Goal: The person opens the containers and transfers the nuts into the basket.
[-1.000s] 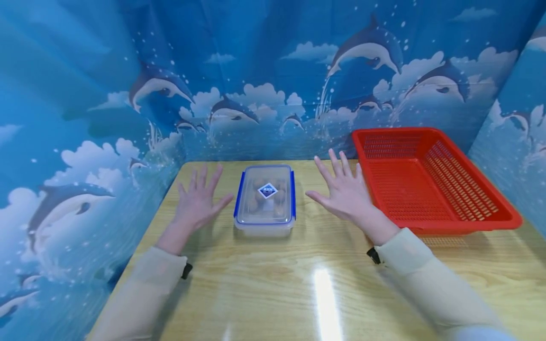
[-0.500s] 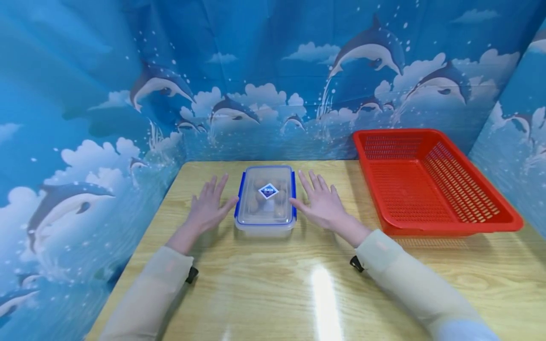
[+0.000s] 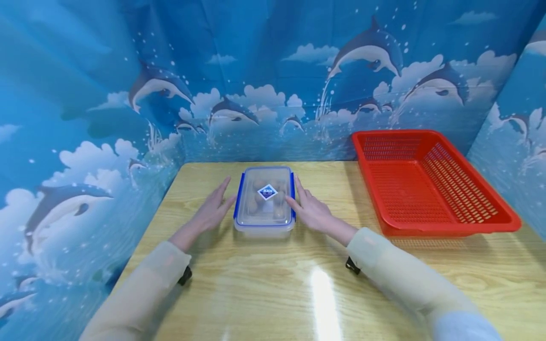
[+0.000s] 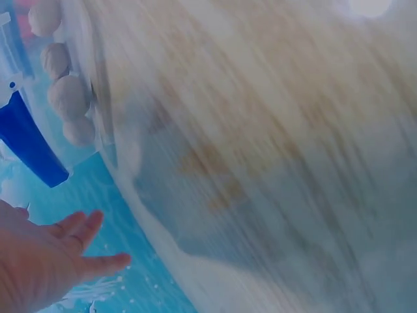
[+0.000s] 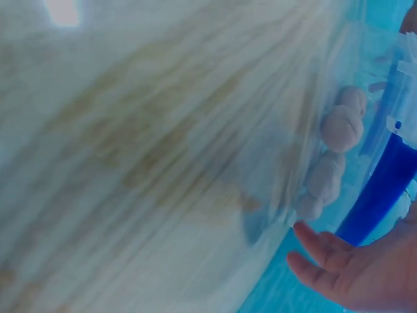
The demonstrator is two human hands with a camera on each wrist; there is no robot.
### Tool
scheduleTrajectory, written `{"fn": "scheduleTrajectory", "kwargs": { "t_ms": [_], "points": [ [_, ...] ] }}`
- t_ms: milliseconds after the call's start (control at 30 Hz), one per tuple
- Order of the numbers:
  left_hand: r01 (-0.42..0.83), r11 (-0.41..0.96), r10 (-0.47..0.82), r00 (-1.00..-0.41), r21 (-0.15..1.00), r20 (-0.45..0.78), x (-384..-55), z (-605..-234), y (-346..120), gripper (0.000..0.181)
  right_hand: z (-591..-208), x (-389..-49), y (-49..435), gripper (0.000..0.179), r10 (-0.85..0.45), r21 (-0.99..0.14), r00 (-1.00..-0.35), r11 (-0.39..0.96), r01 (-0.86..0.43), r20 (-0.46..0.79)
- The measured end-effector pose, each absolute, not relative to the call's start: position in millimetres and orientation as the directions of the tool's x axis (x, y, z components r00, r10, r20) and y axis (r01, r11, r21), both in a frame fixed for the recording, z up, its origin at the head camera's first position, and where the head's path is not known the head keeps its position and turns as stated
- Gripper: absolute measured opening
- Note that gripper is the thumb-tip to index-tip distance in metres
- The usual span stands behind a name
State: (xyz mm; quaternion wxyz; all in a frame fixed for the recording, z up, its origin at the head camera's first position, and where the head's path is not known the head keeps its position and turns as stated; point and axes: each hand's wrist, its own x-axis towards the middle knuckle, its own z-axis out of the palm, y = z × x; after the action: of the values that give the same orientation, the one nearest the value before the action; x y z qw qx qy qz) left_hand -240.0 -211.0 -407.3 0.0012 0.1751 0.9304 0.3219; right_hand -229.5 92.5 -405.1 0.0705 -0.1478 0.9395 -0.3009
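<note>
A clear plastic food container [image 3: 265, 214] with blue side clips and a blue-and-white diamond sticker [image 3: 267, 192] has its lid on. Inside it lie several round, pale lumps [image 4: 69, 98], also visible through the wall in the right wrist view as pale lumps [image 5: 342, 128]. My left hand [image 3: 212, 208] is just left of the container, fingers extended and thumb towards its left clip. On the other side, my right hand [image 3: 313, 212] lies along the right edge, its thumb overlapping the lid in the head view and its fingers reaching forward beside the clip.
A red slotted plastic basket [image 3: 409, 199] stands at the right of the wooden table [image 3: 256, 284]. Behind and at the left hangs a blue dolphin-print curtain [image 3: 256, 61]. Light-coloured sleeves [image 3: 396, 265] cover both forearms.
Both hands have moved inward to the container's sides, the right one travelling farther left from near the basket. Their spread fingers have drawn closer together. Container and basket stay in place.
</note>
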Motion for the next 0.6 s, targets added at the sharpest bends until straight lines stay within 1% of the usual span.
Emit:
{"fn": "scheduleTrajectory", "kwargs": {
  "t_ms": [100, 233, 400, 600],
  "points": [
    [0.308, 0.674, 0.333, -0.938, 0.672, 0.096, -240, -407, -208, 0.062, -408, -229, 92, 0.073, -0.326, -0.638, -0.945, 0.734, -0.231, -0.033],
    [0.247, 0.613, 0.34, -0.94, 0.75, 0.032, -239, -408, -204, 0.059, -411, -228, 91, 0.067, -0.33, -0.714, -0.944, 0.662, -0.229, -0.003],
    [0.197, 0.555, 0.351, -0.936, 0.808, -0.012, -240, -410, -197, 0.057, -414, -228, 90, 0.064, -0.325, -0.762, -0.946, 0.612, -0.211, 0.001],
    [0.168, 0.51, 0.356, -0.934, 0.844, -0.03, -239, -412, -193, 0.056, -418, -227, 89, 0.063, -0.32, -0.791, -0.947, 0.577, -0.203, 0.009]
  ]
}}
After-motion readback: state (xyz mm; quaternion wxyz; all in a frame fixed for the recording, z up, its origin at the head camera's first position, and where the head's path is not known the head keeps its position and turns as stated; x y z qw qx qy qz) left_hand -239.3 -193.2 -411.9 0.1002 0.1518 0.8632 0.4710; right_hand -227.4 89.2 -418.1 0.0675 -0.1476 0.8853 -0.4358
